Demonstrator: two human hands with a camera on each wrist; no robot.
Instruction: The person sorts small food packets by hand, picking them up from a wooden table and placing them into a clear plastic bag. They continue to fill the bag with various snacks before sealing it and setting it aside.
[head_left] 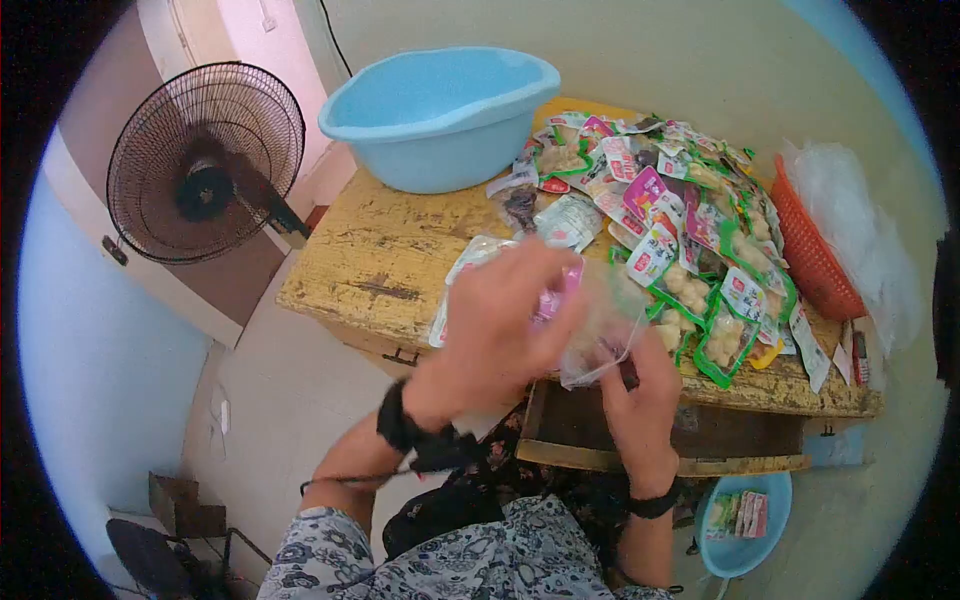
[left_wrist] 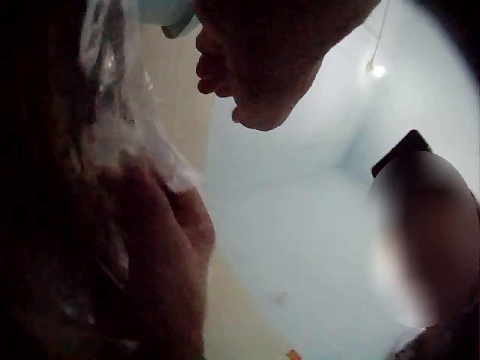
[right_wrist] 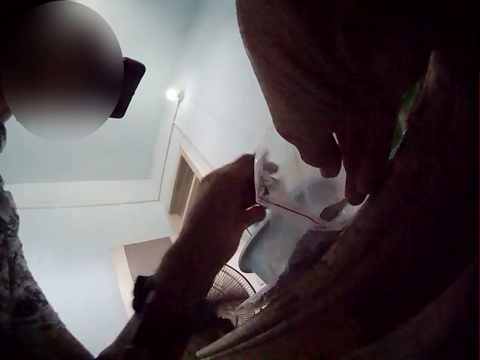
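Note:
Both hands are at a clear plastic bag (head_left: 612, 325) held up over the front of the yellow table. My left hand (head_left: 510, 310), blurred in the head view, pinches the bag's left edge; in the right wrist view its thumb and fingertips sit by a thin red line across the bag. A pink packet (head_left: 562, 290) shows between this hand and the bag. With thumb and fingers my right hand (head_left: 643, 400) grips the bag's lower right side. Dark bits show through the plastic in the right wrist view.
A large heap of small food packets (head_left: 690, 230) covers the table's right half. Behind stand a blue basin (head_left: 440, 120) and a red basket (head_left: 815, 245) with clear bags (head_left: 860, 220). A drawer (head_left: 660, 462) sticks out below. A fan (head_left: 205, 165) stands left; a small blue basin (head_left: 780, 500) sits lower right.

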